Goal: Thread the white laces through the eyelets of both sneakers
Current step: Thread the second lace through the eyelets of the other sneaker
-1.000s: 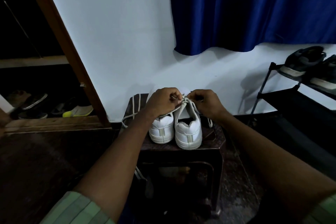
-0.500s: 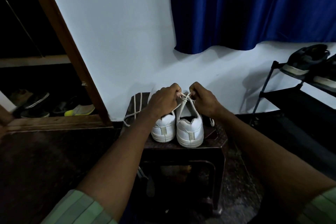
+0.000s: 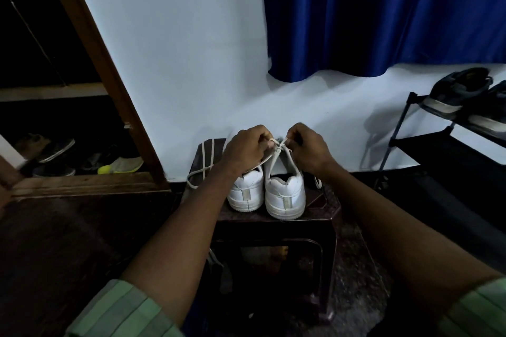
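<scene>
**Green Striped Sleeves, Bare Forearms**

Both arms wear short sleeves of light green cloth with darker stripes (the lines run along the arm): the left sleeve (image 3: 120, 309) and the right sleeve (image 3: 476, 309). Forearms, left hand (image 3: 246, 150) and right hand (image 3: 309, 149) are bare, without rings or watch showing.

Looks like home entryway: shoe rack (image 3: 410, 128) holding dark sneakers (image 3: 456, 90), blue curtain (image 3: 383, 13) hanging, more shoes (image 3: 120, 165) sitting by doorframe (image 3: 104, 71).
</scene>
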Action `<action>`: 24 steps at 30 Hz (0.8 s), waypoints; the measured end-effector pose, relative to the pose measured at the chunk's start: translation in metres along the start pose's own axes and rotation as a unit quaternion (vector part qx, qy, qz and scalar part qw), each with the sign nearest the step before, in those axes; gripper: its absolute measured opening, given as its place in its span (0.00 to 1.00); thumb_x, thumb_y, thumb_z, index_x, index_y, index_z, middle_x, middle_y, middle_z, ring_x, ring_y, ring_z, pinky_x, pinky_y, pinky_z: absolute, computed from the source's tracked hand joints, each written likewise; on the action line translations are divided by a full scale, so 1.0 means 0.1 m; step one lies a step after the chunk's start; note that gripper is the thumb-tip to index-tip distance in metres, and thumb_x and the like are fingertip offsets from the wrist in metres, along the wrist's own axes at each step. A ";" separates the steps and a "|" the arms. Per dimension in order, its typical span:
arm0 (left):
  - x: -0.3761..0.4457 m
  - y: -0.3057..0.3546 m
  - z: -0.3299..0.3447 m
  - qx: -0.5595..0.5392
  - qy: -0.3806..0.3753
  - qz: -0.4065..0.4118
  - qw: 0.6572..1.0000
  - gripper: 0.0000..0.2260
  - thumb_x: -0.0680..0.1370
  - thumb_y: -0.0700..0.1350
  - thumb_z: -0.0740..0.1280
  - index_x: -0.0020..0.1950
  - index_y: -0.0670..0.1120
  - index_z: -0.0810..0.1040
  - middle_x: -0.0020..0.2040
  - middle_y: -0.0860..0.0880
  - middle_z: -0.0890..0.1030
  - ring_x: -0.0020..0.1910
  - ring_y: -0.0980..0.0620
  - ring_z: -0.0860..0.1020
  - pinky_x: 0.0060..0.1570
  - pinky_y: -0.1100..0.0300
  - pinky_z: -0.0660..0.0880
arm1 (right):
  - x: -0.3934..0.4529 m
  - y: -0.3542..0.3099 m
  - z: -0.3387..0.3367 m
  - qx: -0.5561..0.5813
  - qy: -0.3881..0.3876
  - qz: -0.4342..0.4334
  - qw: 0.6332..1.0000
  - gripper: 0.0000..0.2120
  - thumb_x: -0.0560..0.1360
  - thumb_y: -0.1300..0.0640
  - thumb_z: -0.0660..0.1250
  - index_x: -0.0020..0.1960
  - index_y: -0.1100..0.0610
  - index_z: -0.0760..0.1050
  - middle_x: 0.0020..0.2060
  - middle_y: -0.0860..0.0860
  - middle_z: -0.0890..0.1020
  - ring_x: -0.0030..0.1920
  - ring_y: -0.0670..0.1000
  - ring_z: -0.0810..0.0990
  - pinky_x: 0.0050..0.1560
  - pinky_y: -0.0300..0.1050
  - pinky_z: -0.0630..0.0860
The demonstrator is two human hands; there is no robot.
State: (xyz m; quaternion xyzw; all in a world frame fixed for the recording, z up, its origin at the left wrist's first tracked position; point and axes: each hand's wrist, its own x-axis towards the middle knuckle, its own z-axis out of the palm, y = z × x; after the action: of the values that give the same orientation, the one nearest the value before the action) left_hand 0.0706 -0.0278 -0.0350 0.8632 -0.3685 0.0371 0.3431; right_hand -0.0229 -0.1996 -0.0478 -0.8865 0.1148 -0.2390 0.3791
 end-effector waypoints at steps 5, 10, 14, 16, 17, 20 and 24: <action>-0.06 0.00 -0.14 -0.026 -0.018 0.018 0.999 0.08 0.75 0.46 0.78 0.46 0.53 0.79 0.43 0.55 0.85 0.42 0.56 0.83 0.45 0.58 0.78 | -0.05 -0.01 -0.18 0.006 -0.013 -0.006 1.000 0.09 0.74 0.62 0.74 0.40 0.50 0.80 0.33 0.48 0.84 0.34 0.49 0.82 0.40 0.44 0.77; -0.15 0.04 -0.15 -0.061 -0.044 0.031 0.997 0.03 0.77 0.43 0.76 0.48 0.50 0.84 0.47 0.56 0.87 0.42 0.60 0.85 0.46 0.63 0.79 | -0.12 -0.04 -0.12 0.020 -0.031 -0.024 0.999 0.08 0.75 0.62 0.73 0.45 0.50 0.86 0.36 0.49 0.87 0.40 0.52 0.86 0.43 0.47 0.80; -0.18 0.12 -0.12 -0.049 -0.026 0.036 0.998 0.03 0.77 0.45 0.76 0.46 0.52 0.84 0.44 0.58 0.86 0.41 0.63 0.83 0.43 0.71 0.73 | -0.13 -0.08 -0.05 0.021 -0.017 -0.018 0.999 0.05 0.76 0.62 0.71 0.45 0.53 0.83 0.36 0.46 0.84 0.38 0.50 0.82 0.42 0.47 0.77; -0.17 0.13 -0.11 -0.030 -0.031 0.037 0.998 0.02 0.78 0.46 0.75 0.46 0.52 0.83 0.44 0.58 0.86 0.42 0.62 0.83 0.44 0.66 0.75 | -0.13 -0.11 -0.01 -0.043 -0.028 -0.035 0.998 0.04 0.78 0.61 0.67 0.48 0.54 0.80 0.39 0.47 0.83 0.42 0.53 0.81 0.44 0.45 0.70; -0.16 0.13 -0.10 -0.016 -0.032 0.036 0.999 0.03 0.79 0.46 0.73 0.46 0.52 0.83 0.44 0.57 0.85 0.43 0.60 0.83 0.46 0.61 0.77 | -0.13 -0.11 0.01 -0.079 -0.035 -0.046 0.995 0.04 0.79 0.61 0.65 0.49 0.55 0.78 0.41 0.49 0.83 0.44 0.56 0.80 0.44 0.45 0.67; -0.14 0.16 -0.09 0.048 -0.034 0.024 0.998 0.03 0.82 0.45 0.66 0.50 0.51 0.79 0.46 0.53 0.85 0.46 0.48 0.81 0.48 0.49 0.79 | -0.11 -0.11 0.00 -0.087 -0.037 -0.024 0.995 0.06 0.80 0.63 0.59 0.53 0.55 0.72 0.41 0.49 0.81 0.45 0.57 0.78 0.44 0.46 0.65; -0.13 0.14 -0.09 0.085 -0.035 0.015 0.996 0.04 0.84 0.41 0.60 0.55 0.50 0.72 0.43 0.48 0.80 0.45 0.39 0.78 0.45 0.47 0.74 | -0.07 -0.10 -0.04 0.003 -0.031 0.012 0.999 0.05 0.83 0.60 0.57 0.52 0.54 0.70 0.40 0.44 0.77 0.42 0.51 0.75 0.47 0.51 0.72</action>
State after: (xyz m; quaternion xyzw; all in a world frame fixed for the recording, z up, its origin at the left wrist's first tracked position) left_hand 0.0538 -0.0211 -0.0239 0.8843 -0.3888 0.0429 0.2551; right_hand -0.0306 -0.1930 -0.0403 -0.8908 0.1132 -0.2072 0.3882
